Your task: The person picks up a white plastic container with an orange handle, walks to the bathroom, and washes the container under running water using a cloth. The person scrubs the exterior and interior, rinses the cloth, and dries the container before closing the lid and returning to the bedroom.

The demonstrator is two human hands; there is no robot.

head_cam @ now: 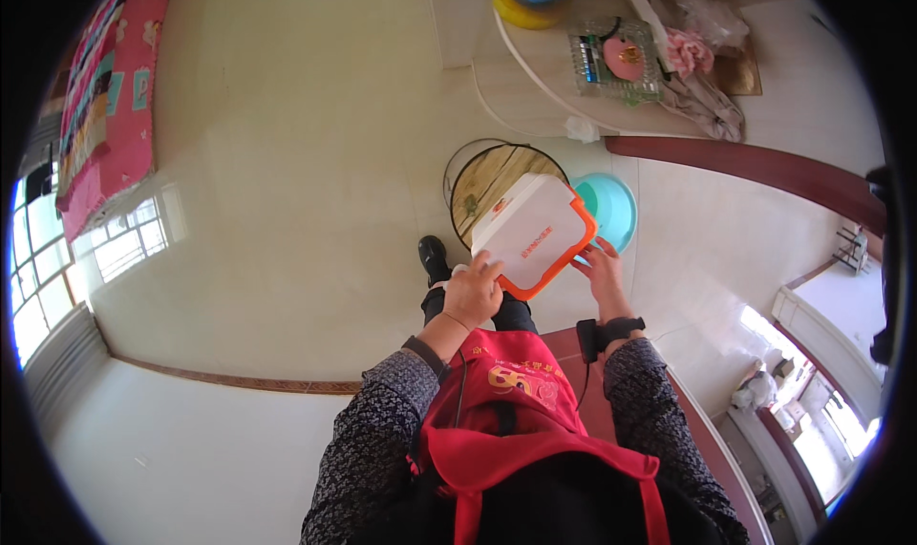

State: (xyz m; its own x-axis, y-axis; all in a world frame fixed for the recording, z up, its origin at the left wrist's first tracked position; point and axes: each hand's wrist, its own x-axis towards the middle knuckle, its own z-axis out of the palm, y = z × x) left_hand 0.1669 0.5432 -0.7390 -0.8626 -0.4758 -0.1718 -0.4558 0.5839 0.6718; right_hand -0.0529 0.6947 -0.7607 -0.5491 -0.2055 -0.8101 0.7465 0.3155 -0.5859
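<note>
Between my two hands is a white plastic box with an orange rim [537,230], tilted above a round wood-patterned table [494,176]. My left hand [473,291] grips its near left corner, and something small and white shows beside those fingers. My right hand [603,262] holds the orange edge at the right, its fingertips partly hidden by the box. Red print marks the box's white face. Behind it, to the right, a turquoise plastic basin [617,212] is partly covered from view. A small green thing [470,204] lies on the round table.
Beyond the round table, a pale counter [788,58] bears a glass tray [584,90], cloths and a plastic bag. A dark red beam-like edge [745,171] runs along its near side. A pink patterned cover [136,136] hangs at the far left.
</note>
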